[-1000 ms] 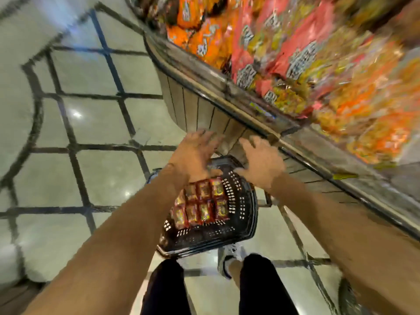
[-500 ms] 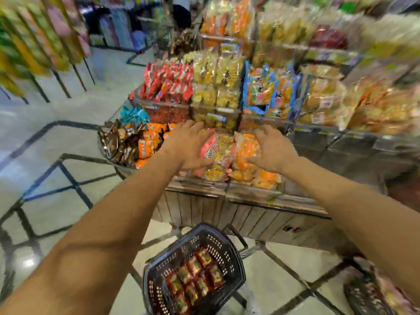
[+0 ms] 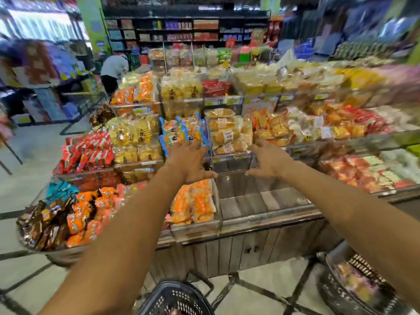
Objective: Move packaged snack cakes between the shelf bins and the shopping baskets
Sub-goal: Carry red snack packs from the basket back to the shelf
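Note:
A tiered display of clear bins holds packaged snack cakes. My left hand (image 3: 189,161) reaches out with spread fingers, empty, just below a bin of blue-and-orange packets (image 3: 181,130). My right hand (image 3: 269,161) is out beside it, fingers loosely bent, holding nothing, in front of a bin of round cakes in clear wrap (image 3: 225,133). Between and below my hands lies an empty clear bin (image 3: 254,196). Orange cake packets (image 3: 195,204) fill the bin to its left. One black basket (image 3: 175,298) sits on the floor at my feet, and a second basket (image 3: 354,285) with packets stands at the lower right.
A round bin of brown and orange snacks (image 3: 56,219) juts out at the lower left. Red packets (image 3: 91,148) and yellow packets (image 3: 134,137) fill bins on the left. A person (image 3: 113,69) stands at the far shelves. Tiled floor lies open on the left.
My view has risen from the floor basket to the display. Both hands have lifted away from the basket, passed over the lower orange packets, and now hover empty at the middle tier.

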